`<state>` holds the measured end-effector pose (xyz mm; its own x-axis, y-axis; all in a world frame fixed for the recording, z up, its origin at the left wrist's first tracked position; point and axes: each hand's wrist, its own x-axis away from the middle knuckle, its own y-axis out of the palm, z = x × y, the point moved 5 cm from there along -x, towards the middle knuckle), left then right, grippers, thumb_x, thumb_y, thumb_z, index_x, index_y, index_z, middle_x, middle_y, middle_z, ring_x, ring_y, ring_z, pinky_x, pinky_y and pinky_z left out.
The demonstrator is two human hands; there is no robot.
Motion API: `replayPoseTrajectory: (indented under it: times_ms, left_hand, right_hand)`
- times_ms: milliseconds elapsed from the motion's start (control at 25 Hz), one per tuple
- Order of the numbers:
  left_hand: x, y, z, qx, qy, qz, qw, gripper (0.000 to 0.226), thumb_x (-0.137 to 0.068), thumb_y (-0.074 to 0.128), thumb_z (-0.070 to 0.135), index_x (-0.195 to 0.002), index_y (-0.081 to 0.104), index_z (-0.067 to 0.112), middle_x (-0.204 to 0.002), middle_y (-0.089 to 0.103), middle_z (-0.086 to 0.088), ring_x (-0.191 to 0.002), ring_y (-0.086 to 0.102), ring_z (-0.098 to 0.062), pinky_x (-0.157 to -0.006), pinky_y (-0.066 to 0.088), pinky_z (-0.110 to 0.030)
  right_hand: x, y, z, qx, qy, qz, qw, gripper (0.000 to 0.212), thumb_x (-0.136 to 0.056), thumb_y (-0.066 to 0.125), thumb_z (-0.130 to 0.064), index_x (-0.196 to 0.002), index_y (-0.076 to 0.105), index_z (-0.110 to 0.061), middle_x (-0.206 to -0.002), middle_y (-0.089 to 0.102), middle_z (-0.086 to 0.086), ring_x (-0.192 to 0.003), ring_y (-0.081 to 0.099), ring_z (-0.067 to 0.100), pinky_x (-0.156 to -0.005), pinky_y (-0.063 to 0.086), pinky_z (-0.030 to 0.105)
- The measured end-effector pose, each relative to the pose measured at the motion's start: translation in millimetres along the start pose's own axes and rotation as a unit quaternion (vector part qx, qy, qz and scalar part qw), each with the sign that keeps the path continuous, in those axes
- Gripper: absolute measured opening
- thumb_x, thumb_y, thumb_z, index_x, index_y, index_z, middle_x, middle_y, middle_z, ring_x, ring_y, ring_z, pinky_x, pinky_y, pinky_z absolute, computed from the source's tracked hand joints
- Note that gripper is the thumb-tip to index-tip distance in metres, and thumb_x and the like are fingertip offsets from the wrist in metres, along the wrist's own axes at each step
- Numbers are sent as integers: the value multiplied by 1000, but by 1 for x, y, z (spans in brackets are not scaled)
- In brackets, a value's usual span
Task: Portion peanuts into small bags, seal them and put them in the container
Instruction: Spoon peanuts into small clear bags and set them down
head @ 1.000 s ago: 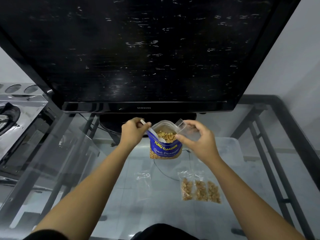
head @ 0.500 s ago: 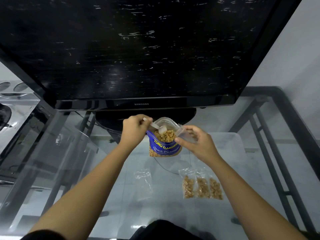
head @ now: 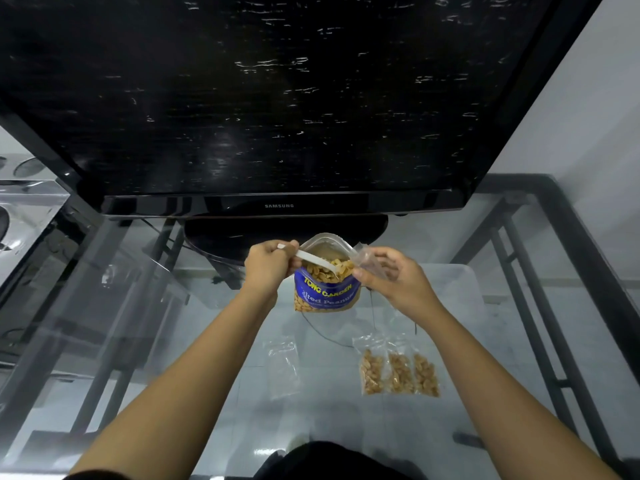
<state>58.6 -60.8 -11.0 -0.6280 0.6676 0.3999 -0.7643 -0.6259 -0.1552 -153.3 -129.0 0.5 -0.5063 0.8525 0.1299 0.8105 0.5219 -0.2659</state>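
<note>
A blue peanut pouch [head: 325,296] stands open on the glass table [head: 207,341], below the television. My left hand [head: 268,265] grips a white plastic spoon [head: 317,261] whose bowl carries peanuts above the pouch mouth. My right hand [head: 391,275] pinches a small clear bag [head: 365,259] right beside the spoon's tip. Three small bags filled with peanuts [head: 398,372] lie side by side on the glass, near my right forearm. An empty clear bag [head: 282,365] lies flat to their left. A translucent container [head: 464,292] sits under the glass at the right.
A large black television [head: 277,98] on a black stand [head: 242,240] fills the back of the table. A dark cable [head: 322,332] runs across the glass behind the pouch. Black metal table frame bars [head: 526,306] run along the right. A shiny metal appliance [head: 24,216] sits at the far left.
The spoon has come up out of the pouch with peanuts and moved right, toward the small bag's opening. My right hand has kept the small bag beside the pouch.
</note>
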Motion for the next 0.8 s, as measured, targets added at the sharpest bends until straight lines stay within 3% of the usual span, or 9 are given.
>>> replayPoseTrajectory:
  times_ms: [240, 440, 640, 800]
  left_hand:
    - [-14, -25, 6, 21, -20, 20, 999, 20, -92, 55, 17, -73, 59, 11, -58, 52, -2, -48, 45, -9, -39, 38, -14]
    - [-26, -37, 21, 36, -6, 27, 999, 22, -90, 56, 15, -68, 58, 13, -58, 51, -2, -51, 45, -11, -47, 39, -19]
    - [-28, -41, 50, 42, 25, 10, 999, 14, -90, 55, 16, -81, 62, 8, -62, 52, -2, -54, 47, -9, -53, 40, -20]
    - [-22, -32, 71, -20, 67, 1, 998, 16, -89, 57, 20, -88, 67, 7, -64, 57, -1, -58, 53, -9, -55, 44, -18]
  right_hand:
    - [-7, -12, -15, 124, -40, 49, 990, 44, -67, 79, -38, -105, 61, -26, -95, 60, -15, -88, 56, 1, -68, 44, 7]
    - [-23, 0, -24, 292, -95, 21, 951, 50, -67, 77, -44, -110, 59, -24, -103, 61, -8, -89, 54, 9, -70, 41, 21]
    - [-29, 13, -27, 303, -107, 10, 947, 55, -68, 76, -46, -113, 58, -21, -109, 63, -3, -97, 58, 15, -78, 47, 29]
    - [-27, 22, -27, 226, -103, 22, 968, 50, -67, 78, -44, -108, 59, -23, -106, 64, -5, -97, 58, 11, -80, 51, 30]
